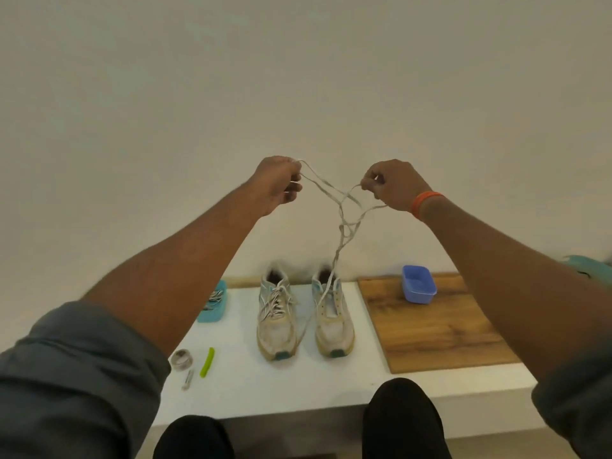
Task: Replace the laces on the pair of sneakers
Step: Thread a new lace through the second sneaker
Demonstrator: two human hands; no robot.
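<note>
Lace (pixel 344 223) pinched by both hands, left hand (pixel 278 185) and right hand (pixel 394 187) raised mid-frame, running down into right sneaker (pixel 332 313); left sneaker (pixel 276 316) laced.

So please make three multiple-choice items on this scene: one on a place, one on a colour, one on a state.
1. Where does the purple container stand?
A. on the wooden board
B. between the sneakers
C. beside the tape roll

2. Which colour is the wristband?
A. green
B. orange
C. white

3. Which sneaker is still fully laced?
A. both
B. right sneaker
C. left sneaker

Key: 1 A, it rests on the board's far end; 2 B, an orange band circles the right wrist; 3 C, both hands pull the old lace up out of the right sneaker.
</note>
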